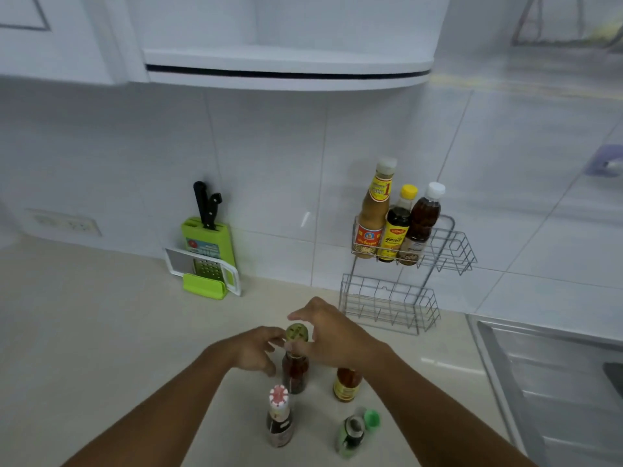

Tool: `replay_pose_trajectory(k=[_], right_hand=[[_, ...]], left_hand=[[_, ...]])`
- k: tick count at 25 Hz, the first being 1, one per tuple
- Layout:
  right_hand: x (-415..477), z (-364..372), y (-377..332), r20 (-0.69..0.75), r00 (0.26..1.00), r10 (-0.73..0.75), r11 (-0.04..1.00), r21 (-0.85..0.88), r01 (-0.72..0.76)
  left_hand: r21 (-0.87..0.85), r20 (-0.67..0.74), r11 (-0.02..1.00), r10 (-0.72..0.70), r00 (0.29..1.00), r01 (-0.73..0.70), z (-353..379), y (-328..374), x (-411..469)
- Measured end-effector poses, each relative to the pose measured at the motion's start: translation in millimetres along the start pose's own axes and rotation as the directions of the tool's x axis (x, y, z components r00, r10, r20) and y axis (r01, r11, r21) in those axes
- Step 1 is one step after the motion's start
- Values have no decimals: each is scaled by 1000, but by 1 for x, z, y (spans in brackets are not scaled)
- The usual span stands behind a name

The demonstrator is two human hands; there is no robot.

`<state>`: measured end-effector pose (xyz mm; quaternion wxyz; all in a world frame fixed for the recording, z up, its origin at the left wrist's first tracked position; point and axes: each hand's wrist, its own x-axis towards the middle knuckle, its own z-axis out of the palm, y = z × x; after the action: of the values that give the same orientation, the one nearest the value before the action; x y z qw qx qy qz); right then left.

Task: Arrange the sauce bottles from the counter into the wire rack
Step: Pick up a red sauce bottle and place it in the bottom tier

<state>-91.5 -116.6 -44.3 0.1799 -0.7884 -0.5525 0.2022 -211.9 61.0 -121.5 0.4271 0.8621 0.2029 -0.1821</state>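
1. Large white glossy wall tiles [269,156] cover the corner walls and catch soft reflections.
2. A pale beige countertop [84,315] runs below.
3. A white curved shelf [286,67] hangs overhead, beside a white cabinet [50,38].
4. A wall socket [65,224] sits at left.
5. A steel sink [553,375] lies at right.
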Motion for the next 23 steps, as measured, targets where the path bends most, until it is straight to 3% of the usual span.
replay_pose_trajectory(k=[3,8,10,13,15,20,23], right_hand=[[7,5,-10,30,999,45,991,-129,-41],[15,5,-15,49,998,47,982,-184,-38],[16,3,-13,47,999,16,974,-228,-5],[13,-17,-2,34,998,-56,963,-261,63],[11,-46,1,2,996,-87,981,-173,86],[5,-130,-13,-114,978,-173,984,-68,166],[0,-157,-32,-282,915,-288,932,-304,200]], left_hand=[[-115,-25,990,74,997,-76,26,-14,12],[-369,-79,918,123,989,-144,64,-27,35],[-388,-85,908,132,988,-155,66,-25,42],[-348,-93,918,169,981,-191,47,-11,45],[-333,-96,911,223,970,-242,21,6,41],[-282,49,891,384,922,-356,-54,71,12],[-393,133,835,466,875,-385,-79,112,-15]])
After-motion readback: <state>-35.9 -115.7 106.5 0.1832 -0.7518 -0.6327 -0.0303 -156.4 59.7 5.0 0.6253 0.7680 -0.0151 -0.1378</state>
